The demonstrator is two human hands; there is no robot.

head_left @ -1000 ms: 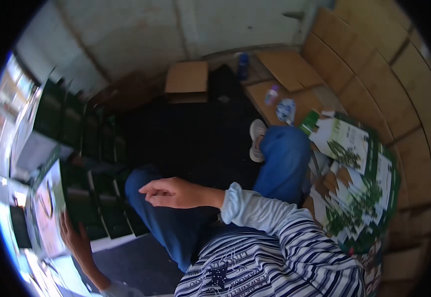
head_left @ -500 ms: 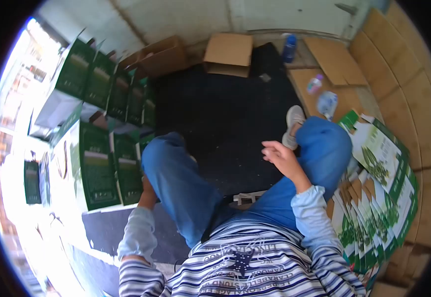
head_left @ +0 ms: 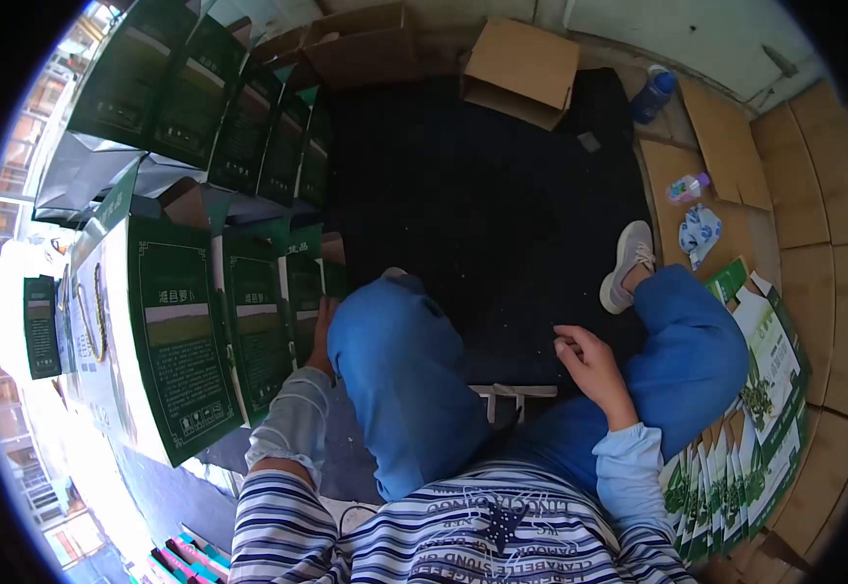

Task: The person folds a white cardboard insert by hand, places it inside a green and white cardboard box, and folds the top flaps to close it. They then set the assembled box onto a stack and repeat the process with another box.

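Observation:
My left hand (head_left: 322,336) reaches past my left knee and lies against the end of a row of green printed cartons (head_left: 185,341). Its visible fingers look stretched along the carton side; my knee and the cartons hide part of the hand. The cartons stand upright, their top flaps raised, with a second row of green cartons (head_left: 200,102) above and behind. My right hand (head_left: 591,368) hovers over the black mat (head_left: 502,243), near my right thigh. Its fingers are loosely bent, and nothing is in them.
Flat green-and-white cartons (head_left: 731,467) lie fanned at my right. A brown box (head_left: 521,63) sits at the mat's far edge, near a blue bottle (head_left: 654,95). A small clear bottle (head_left: 687,188) and a crumpled blue-and-white wrapper (head_left: 699,236) rest on cardboard. Stacked brown boxes (head_left: 813,195) line the right.
My view has turned left and down, so the green cartons appear larger. My left hand shows more beside the cartons. My right hand's fingers are more bent than before.

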